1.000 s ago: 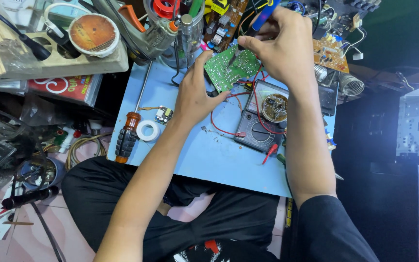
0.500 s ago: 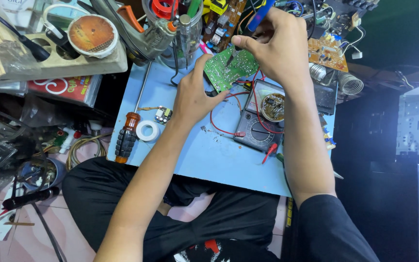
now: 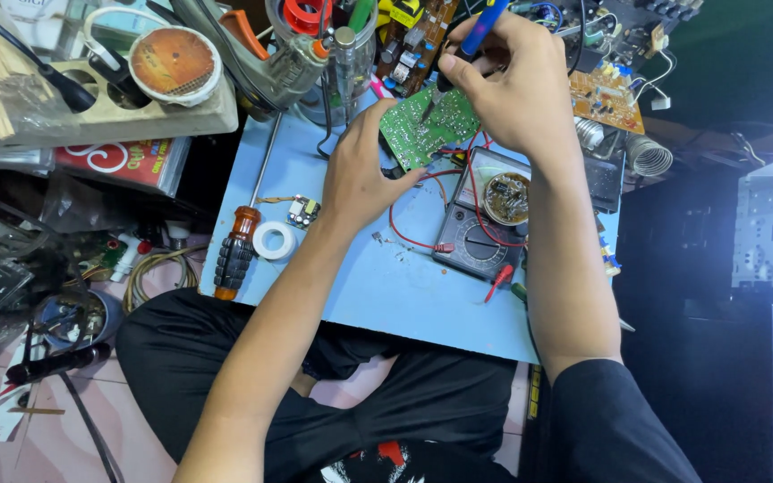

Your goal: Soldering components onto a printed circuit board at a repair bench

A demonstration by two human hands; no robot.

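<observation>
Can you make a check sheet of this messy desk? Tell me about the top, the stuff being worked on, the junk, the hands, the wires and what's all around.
Surface: light blue board across the person's lap, small bits on it.
Job's things: green circuit board, tilted up; blue-handled tool, tip at the board.
Clutter: orange-handled screwdriver, white tape roll, dark meter, orange circuit board.
Hands: left hand steadies the green board's edge; right hand grips the tool.
Cables: red wires run from the meter under the hands.
Surroundings: round tin on a tray, pink tiled floor.
</observation>
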